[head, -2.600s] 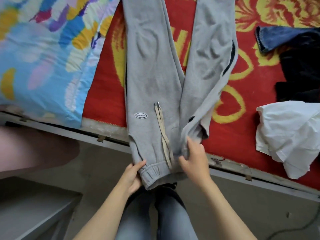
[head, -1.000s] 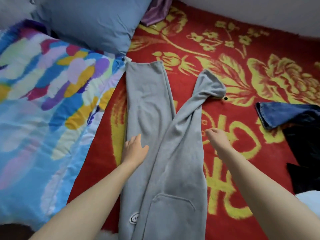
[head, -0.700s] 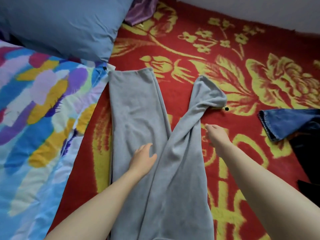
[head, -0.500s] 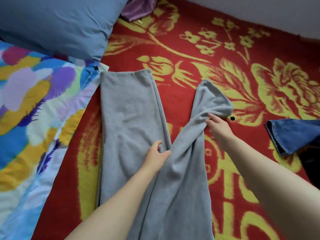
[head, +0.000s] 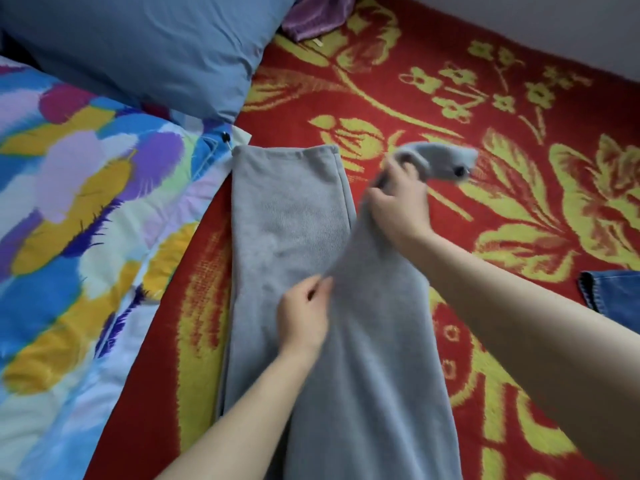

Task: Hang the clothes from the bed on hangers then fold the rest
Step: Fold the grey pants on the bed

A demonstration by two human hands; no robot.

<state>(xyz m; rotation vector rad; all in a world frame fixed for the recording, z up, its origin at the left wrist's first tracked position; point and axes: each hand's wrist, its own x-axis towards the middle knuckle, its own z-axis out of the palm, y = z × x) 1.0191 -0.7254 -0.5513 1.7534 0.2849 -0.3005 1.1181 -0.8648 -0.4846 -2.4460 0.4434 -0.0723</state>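
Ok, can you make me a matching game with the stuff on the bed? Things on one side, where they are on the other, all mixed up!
Things
1. pillow
2. trousers
3. jeans
4. purple cloth

Places
A. poking in at the right edge of the picture
B. in the middle, held by the left hand and the right hand
C. a small bunch at the top edge
D. filling the top left corner

Right pairs: 1-D, 2-B, 3-A, 4-C
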